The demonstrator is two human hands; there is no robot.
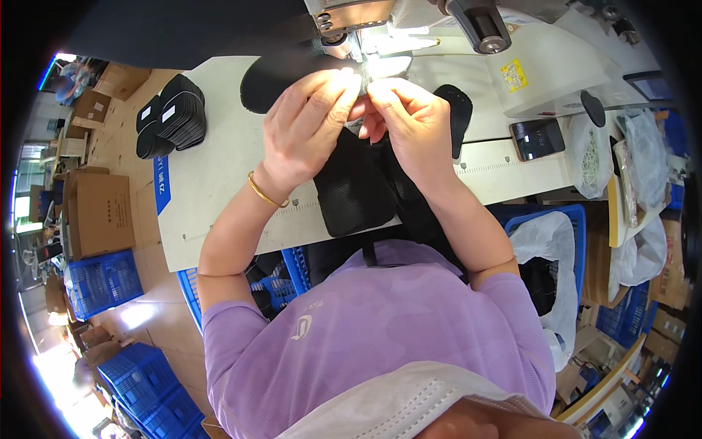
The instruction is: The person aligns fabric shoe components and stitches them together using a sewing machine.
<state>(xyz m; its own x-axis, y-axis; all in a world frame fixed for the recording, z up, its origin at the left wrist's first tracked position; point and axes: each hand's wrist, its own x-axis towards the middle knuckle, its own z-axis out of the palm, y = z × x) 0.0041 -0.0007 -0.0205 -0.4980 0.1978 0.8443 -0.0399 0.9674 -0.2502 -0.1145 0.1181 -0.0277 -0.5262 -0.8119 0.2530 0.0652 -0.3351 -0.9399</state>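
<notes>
Both hands meet under the bright lamp of a sewing machine (pixel 357 16), close below its needle area. My left hand (pixel 311 124) is closed in a pinch, its fingertips almost touching those of my right hand (pixel 413 121), which pinches too. Glare hides what is between the fingers. Black padded fabric pieces lie around them: a rounded piece (pixel 265 82) left of the machine's foot, a long black piece (pixel 355 194) hanging toward the table's front edge below my hands, and another rounded end (pixel 455 110) beside my right hand.
A banded stack of black pieces (pixel 181 110) sits at the table's left. On the right lie a phone (pixel 537 139) and a plastic bag of pale bits (pixel 589 154). Blue crates (pixel 578 227) stand below the table edge. Cartons (pixel 102 212) are on the floor at left.
</notes>
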